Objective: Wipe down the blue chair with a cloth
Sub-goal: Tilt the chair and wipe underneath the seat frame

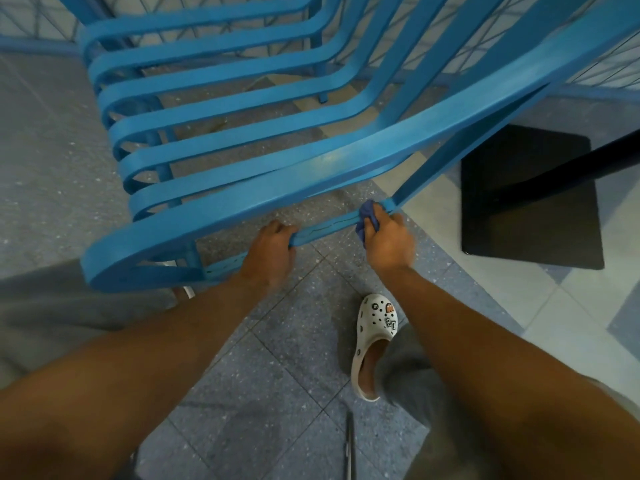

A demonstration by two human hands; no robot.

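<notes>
Wiping the blue chair (311, 174) crossbar: my left hand (268, 252) grips it; right hand (389, 237) clutches cloth (366, 216); next, I slide leftward.

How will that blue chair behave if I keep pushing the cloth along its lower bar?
The blue chair looks like light slatted plastic, so it may slide or tip; the left hand gripping the bar seems to steady it. The cloth, bunched in the right hand, looks floppy.

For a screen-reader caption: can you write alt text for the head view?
A right hand rubs a dark blue cloth along a blue chair crossbar while the left hand grips the same bar. A white clog stands on grey tiles below.
</notes>
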